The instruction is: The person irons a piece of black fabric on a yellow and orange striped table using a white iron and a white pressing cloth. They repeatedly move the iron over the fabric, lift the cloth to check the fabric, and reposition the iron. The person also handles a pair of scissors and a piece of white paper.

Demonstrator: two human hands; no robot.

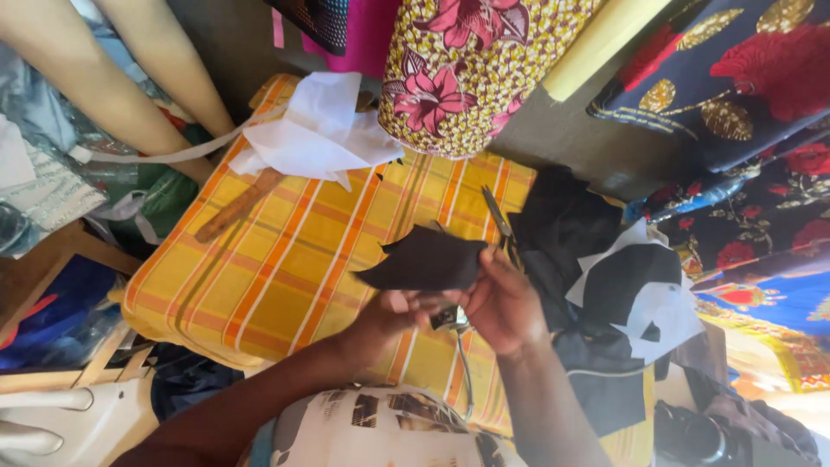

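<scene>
Both hands are working just above the yellow checked bench. The left hand is pinching the lower edge of a small black fabric piece, while the right hand is gripping scissors at its right edge. Cutting looks partly done, judging by the black and white offcuts lying to the right.

You are holding a piece of black fabric, flat and matte with jagged, pointed corners, spread almost level just above your fingertips. Its near edge sits between the fingers of your left hand and those of your right hand. A pair of scissors is in your right fingers, blades pointing away beyond the cloth's right corner.
</scene>
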